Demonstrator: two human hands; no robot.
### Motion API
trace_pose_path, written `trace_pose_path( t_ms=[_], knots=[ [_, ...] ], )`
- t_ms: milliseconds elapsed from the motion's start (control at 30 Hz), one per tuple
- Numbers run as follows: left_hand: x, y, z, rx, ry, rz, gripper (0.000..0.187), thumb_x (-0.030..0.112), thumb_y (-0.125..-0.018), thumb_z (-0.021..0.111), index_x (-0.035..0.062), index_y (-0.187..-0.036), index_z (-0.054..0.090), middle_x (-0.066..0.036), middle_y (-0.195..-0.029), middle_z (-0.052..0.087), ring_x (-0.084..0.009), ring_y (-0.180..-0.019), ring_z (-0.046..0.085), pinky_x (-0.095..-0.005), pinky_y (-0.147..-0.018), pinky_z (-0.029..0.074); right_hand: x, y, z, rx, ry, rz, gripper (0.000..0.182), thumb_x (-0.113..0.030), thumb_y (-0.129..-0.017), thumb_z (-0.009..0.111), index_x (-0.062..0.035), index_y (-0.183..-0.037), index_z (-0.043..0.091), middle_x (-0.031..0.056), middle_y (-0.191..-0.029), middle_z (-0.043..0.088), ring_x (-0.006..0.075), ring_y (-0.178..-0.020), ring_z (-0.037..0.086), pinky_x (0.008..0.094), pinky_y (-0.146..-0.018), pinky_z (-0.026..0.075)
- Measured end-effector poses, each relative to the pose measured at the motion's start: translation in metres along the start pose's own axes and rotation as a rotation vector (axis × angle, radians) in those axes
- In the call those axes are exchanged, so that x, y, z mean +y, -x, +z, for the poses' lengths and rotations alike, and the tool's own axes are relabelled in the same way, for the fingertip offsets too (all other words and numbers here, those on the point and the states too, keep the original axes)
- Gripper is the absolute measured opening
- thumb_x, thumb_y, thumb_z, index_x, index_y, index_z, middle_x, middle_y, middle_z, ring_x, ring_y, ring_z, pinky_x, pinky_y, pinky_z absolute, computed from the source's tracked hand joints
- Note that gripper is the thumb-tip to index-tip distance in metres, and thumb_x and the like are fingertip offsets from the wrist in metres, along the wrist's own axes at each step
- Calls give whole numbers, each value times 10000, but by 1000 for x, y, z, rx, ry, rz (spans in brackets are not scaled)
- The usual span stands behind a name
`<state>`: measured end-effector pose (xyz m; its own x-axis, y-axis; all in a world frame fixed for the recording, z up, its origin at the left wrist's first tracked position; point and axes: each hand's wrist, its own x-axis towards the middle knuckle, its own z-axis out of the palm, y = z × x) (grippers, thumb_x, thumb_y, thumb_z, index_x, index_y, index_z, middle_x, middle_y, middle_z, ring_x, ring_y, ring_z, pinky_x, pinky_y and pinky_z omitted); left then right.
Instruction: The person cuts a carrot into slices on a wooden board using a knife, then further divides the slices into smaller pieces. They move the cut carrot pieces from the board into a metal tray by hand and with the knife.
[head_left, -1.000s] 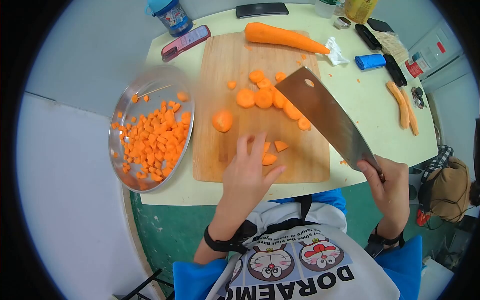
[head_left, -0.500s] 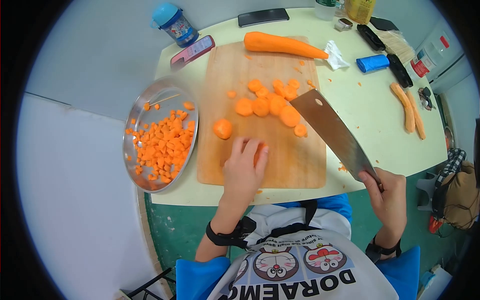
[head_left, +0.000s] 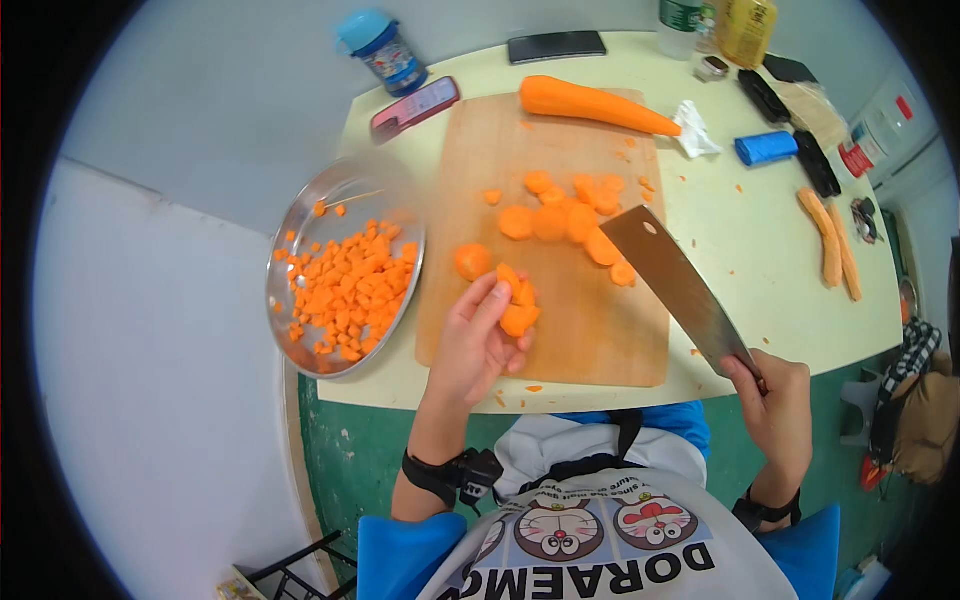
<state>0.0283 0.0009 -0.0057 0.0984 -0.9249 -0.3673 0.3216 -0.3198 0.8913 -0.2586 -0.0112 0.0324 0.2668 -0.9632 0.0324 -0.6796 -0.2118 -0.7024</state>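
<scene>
My left hand (head_left: pixel 468 345) is turned partly palm-up over the near left of the wooden cutting board (head_left: pixel 590 350). Its thumb and fingers pinch several cut carrot pieces (head_left: pixel 519 319). Right beside the fingertips lies a rounded carrot chunk (head_left: pixel 472 262). My right hand (head_left: pixel 775 405) grips the handle of a cleaver (head_left: pixel 680 290), whose wide blade slants up and left across the board's right edge. The blade's tip is close to a cluster of carrot slices (head_left: pixel 550 222). At the board's far end rests a large peeled carrot (head_left: pixel 600 106).
A round metal tray (head_left: pixel 345 182) with diced carrot (head_left: pixel 350 285) stands left of the board. Behind are a blue bottle (head_left: pixel 392 58) and two phones. On the right lie a crumpled tissue (head_left: pixel 696 130), a blue roll (head_left: pixel 767 148), two thin peeled carrots (head_left: pixel 828 240) and several bottles.
My left hand has turned over from palm-down on the board and now holds up carrot pieces. The cleaver stays in my right hand, nearly unmoved. The whole view has shifted slightly.
</scene>
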Motion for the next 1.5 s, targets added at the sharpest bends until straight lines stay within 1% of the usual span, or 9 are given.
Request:
trace_pose_path(
  t_ms=[33, 167, 467, 633, 733, 900, 1067, 1300, 1500],
  knots=[
    [2, 3, -5, -135, 403, -33, 243, 262, -951, 414, 111, -1130, 481, -61, -1004, 532, -133, -611, 490, -191, -412, 375, 0, 0, 2, 2, 5, 6, 122, -83, -806, 630, 39, -809, 630, 144, -527, 466, 196, -403, 392, 287, -417, 325],
    [6, 11, -15, -133, 633, -95, 277, 316, -972, 306, 143, -1137, 446, -64, -1030, 508, -138, -579, 430, -217, -396, 344, -5, -2, 7, -34, 18, 27, 142, -95, -814, 626, 43, -781, 621, 141, -506, 444, 191, -399, 376, 283, -412, 316],
    [12, 17, -81, -105, 782, 1, 242, 346, -928, 392, 146, -1038, 474, -18, -918, 483, -108, -523, 369, -193, -389, 289, -2, -2, 11, -47, 74, 1, 226, -121, -829, 615, 60, -708, 557, 140, -480, 389, 199, -401, 316, 298, -403, 284],
    [45, 24, -128, 663, 110, 265, 185, 272, -899, 480, 115, -993, 510, -16, -784, 512, -90, -465, 399, -197, -358, 270, -3, -1, 12, -23, 56, -8, 246, -131, -838, 608, 65, -702, 544, 134, -478, 372, 187, -412, 294, 301, -405, 273],
    [41, 16, -152, 843, -280, 168, 230, 215, -884, 519, 59, -1053, 531, -26, -793, 526, -82, -483, 448, -214, -352, 315, -2, -2, 12, -51, 65, 2, 249, -132, -840, 606, 66, -704, 543, 131, -479, 368, 179, -414, 294, 302, -406, 272],
    [30, 9, -171, 793, -629, 96, 337, 223, -885, 520, -11, -1127, 530, -98, -910, 572, -110, -530, 513, -251, -422, 408, -2, -2, 13, -68, 63, -3, 244, -133, -843, 604, 67, -714, 549, 130, -482, 370, 177, -412, 297, 300, -408, 274],
    [36, 6, -167, 962, -1355, 677, 335, 215, -866, 553, 18, -1138, 552, -63, -841, 581, -77, -576, 531, -229, -504, 424, 0, 0, 11, -108, 67, 21, 208, -127, -837, 606, 62, -754, 584, 134, -495, 411, 188, -416, 328, 304, -419, 291],
    [57, -22, -54, 355, -1170, 255, 330, 193, -816, 619, 72, -1119, 570, -94, -901, 604, -143, -740, 588, -267, -623, 462, 4, 8, 2, -86, 82, 52, 154, -115, -814, 620, 38, -802, 616, 156, -551, 499, 241, -431, 440, 312, -439, 344],
    [21, -79, 5, -34, -1462, 968, 462, 197, -712, 699, 46, -1122, 549, -105, -964, 589, -251, -885, 567, -347, -763, 458, 11, 19, -11, -25, 63, 97, 131, -104, -807, 624, 27, -820, 630, 156, -572, 516, 253, -438, 457, 309, -439, 356]
  ],
)
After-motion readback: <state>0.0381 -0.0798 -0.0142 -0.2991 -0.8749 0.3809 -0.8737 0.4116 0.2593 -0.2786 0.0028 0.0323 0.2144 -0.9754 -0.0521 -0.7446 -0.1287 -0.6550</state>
